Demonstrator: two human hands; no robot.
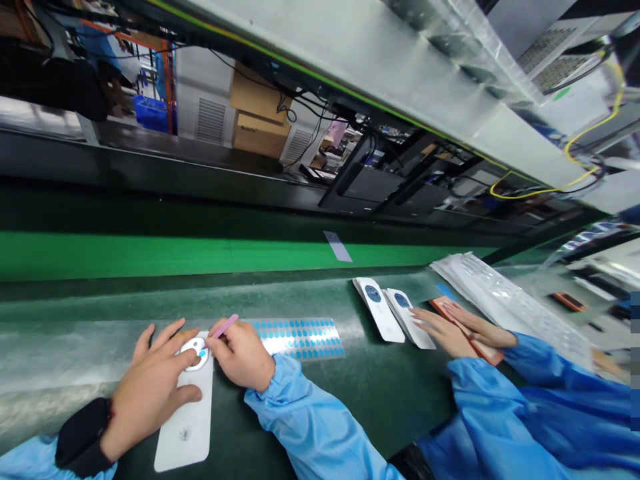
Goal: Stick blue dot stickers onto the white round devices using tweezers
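Note:
My left hand [147, 390] rests on a long white card [187, 427], its fingertips pressing a round white ring [194, 353] stuck on the card. A small blue dot shows inside the ring. My right hand [240, 353] pinches a slim pink stick [226, 326], with its lower end close to the ring. Beyond that hand lies a clear sheet of blue round stickers [300, 337]. A darker round mark [185, 433] sits on the card's near end.
Two white cards with dark blue discs [377, 310] lie on the green bench to the right. A co-worker's hands [445, 330] in blue sleeves touch an orange pad [467, 333], next to a white plastic pack [505, 300]. Cardboard boxes [257, 113] and cables stand beyond the bench.

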